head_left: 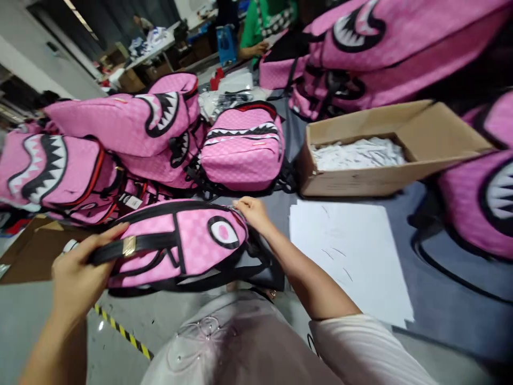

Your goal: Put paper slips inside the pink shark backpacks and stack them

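A pink checked backpack [196,227] with black trim and an eye patch lies on its side in front of me, at the table's near edge. My left hand [82,267] is closed around its black top handle [150,243], which carries a gold-coloured plate. At the bag's right end, my right hand [252,211] has its fingers pinched at the edge by the zip. Whether a zip puller sits between those fingers is too small to make out. Just behind stands another pink backpack [242,152] with a toothed mouth print.
More pink backpacks [108,120] are heaped at the left and back right. An open cardboard box [360,179] holds many small white pieces. White paper sheets [344,251] lie on the grey table. Across it, a person in green [264,24] is at work.
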A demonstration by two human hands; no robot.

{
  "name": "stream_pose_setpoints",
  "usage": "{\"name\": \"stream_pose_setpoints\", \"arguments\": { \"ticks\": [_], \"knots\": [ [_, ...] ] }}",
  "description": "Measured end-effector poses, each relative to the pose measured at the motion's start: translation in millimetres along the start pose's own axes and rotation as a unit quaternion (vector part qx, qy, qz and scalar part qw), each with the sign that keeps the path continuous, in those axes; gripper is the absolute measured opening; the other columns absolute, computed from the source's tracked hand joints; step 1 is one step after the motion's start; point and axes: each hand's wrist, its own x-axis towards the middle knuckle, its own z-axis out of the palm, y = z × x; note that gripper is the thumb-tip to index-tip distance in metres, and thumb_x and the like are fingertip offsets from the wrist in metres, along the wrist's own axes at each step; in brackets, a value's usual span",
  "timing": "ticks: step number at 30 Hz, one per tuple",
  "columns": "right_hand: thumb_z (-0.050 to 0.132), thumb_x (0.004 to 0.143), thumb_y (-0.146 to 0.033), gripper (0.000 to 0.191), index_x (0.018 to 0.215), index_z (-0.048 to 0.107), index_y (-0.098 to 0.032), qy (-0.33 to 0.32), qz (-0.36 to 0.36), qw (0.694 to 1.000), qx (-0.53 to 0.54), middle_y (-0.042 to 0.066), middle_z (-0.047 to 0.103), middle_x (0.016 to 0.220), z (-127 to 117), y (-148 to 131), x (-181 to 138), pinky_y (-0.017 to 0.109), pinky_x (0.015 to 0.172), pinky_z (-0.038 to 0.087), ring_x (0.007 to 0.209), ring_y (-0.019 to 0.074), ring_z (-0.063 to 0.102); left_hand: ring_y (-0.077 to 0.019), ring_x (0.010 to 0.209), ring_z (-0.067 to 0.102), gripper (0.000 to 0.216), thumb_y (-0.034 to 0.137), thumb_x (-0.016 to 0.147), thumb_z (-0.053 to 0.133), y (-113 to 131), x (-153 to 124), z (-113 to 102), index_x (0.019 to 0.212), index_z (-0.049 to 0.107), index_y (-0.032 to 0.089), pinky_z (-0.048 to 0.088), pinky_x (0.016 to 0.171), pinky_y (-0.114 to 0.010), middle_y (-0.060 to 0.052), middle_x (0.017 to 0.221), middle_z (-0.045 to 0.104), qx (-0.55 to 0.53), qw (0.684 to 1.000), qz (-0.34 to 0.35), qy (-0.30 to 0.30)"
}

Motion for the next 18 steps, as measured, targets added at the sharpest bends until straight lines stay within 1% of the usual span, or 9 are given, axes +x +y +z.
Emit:
{"name": "stream_pose_setpoints", "arguments": {
  "ticks": [2, 4, 5, 7, 10, 12, 13, 15, 18],
  "knots": [
    [0.062, 0.073, -0.052, 0.034, 0.076, 0.062, -0.019, 0.056, -0.009, 0.998, 0.012, 0.000, 0.059, 0.065, -1, -8, 1, 0.028, 0.059, 0.043, 0.060, 0.0154, 0.053, -0.0265, 0.090, 0.073, 0.019, 0.043, 0.079, 0.070, 21, 23, 3, 0.092, 0.075, 0.030, 0.059, 0.081, -0.042, 0.002, 0.113, 0.077, -0.038, 0.997, -0.002, -0.067],
    [0.061, 0.078, -0.051, 0.036, 0.091, 0.064, -0.018, 0.120, -0.070, 0.990, 0.005, 0.004, 0.067, 0.080, -4, -23, -9, 0.033, 0.071, 0.049, 0.073, 0.0190, 0.061, -0.0292, 0.102, 0.071, 0.038, 0.048, 0.076, 0.075, 30, 47, 2, 0.106, 0.075, 0.025, 0.057, 0.092, -0.044, -0.005, 0.120, 0.074, -0.097, 0.985, 0.005, -0.142],
    [0.060, 0.081, -0.049, 0.035, 0.097, 0.065, -0.018, 0.135, -0.114, 0.984, -0.007, 0.006, 0.069, 0.088, -5, -35, -18, 0.034, 0.076, 0.050, 0.080, 0.0202, 0.063, -0.0309, 0.110, 0.069, 0.047, 0.051, 0.075, 0.077, 30, 58, 0, 0.113, 0.074, 0.023, 0.054, 0.099, -0.045, -0.007, 0.125, 0.072, -0.121, 0.978, 0.018, -0.171],
    [0.056, 0.091, -0.045, 0.029, 0.100, 0.066, -0.019, 0.119, -0.202, 0.971, -0.040, 0.007, 0.071, 0.095, -6, -66, -46, 0.035, 0.081, 0.050, 0.088, 0.0207, 0.065, -0.0335, 0.125, 0.061, 0.060, 0.055, 0.073, 0.078, 24, 73, -3, 0.123, 0.071, 0.023, 0.046, 0.110, -0.047, -0.009, 0.134, 0.067, -0.155, 0.963, 0.058, -0.215],
    [0.050, 0.099, -0.039, 0.025, 0.096, 0.067, -0.021, 0.040, -0.318, 0.939, -0.121, 0.006, 0.071, 0.092, 11, -121, -92, 0.031, 0.079, 0.049, 0.085, 0.0187, 0.065, -0.0354, 0.135, 0.052, 0.060, 0.060, 0.076, 0.074, 7, 89, -3, 0.125, 0.071, 0.025, 0.038, 0.116, -0.050, -0.008, 0.141, 0.062, -0.194, 0.932, 0.134, -0.276],
    [0.053, 0.099, -0.039, 0.024, 0.094, 0.068, -0.020, 0.012, -0.369, 0.901, -0.229, 0.006, 0.070, 0.092, 33, -153, -113, 0.030, 0.078, 0.047, 0.086, 0.0188, 0.064, -0.0361, 0.137, 0.050, 0.061, 0.062, 0.077, 0.073, -6, 99, -2, 0.126, 0.070, 0.026, 0.036, 0.117, -0.051, -0.008, 0.144, 0.058, -0.215, 0.903, 0.187, -0.321],
    [0.055, 0.098, -0.039, 0.024, 0.093, 0.068, -0.020, 0.008, -0.376, 0.877, -0.298, 0.007, 0.069, 0.092, 44, -166, -119, 0.030, 0.077, 0.046, 0.086, 0.0190, 0.064, -0.0362, 0.137, 0.050, 0.062, 0.061, 0.076, 0.073, -13, 105, -1, 0.127, 0.070, 0.026, 0.036, 0.117, -0.051, -0.009, 0.145, 0.057, -0.223, 0.890, 0.211, -0.337],
    [0.058, 0.097, -0.038, 0.023, 0.090, 0.069, -0.019, 0.016, -0.352, 0.821, -0.449, 0.007, 0.068, 0.090, 65, -186, -125, 0.030, 0.071, 0.042, 0.082, 0.0194, 0.063, -0.0360, 0.137, 0.050, 0.065, 0.060, 0.076, 0.074, -29, 116, 4, 0.131, 0.067, 0.026, 0.035, 0.117, -0.051, -0.009, 0.146, 0.056, -0.238, 0.869, 0.247, -0.358],
    [0.053, 0.098, -0.022, 0.020, 0.089, 0.070, -0.017, 0.041, -0.270, 0.725, -0.633, 0.010, 0.069, 0.088, 90, -203, -122, 0.031, 0.068, 0.036, 0.078, 0.0202, 0.062, -0.0359, 0.138, 0.049, 0.071, 0.059, 0.076, 0.074, -54, 129, 21, 0.137, 0.062, 0.025, 0.035, 0.118, -0.051, -0.008, 0.147, 0.055, -0.275, 0.849, 0.278, -0.355]
  ]
}}
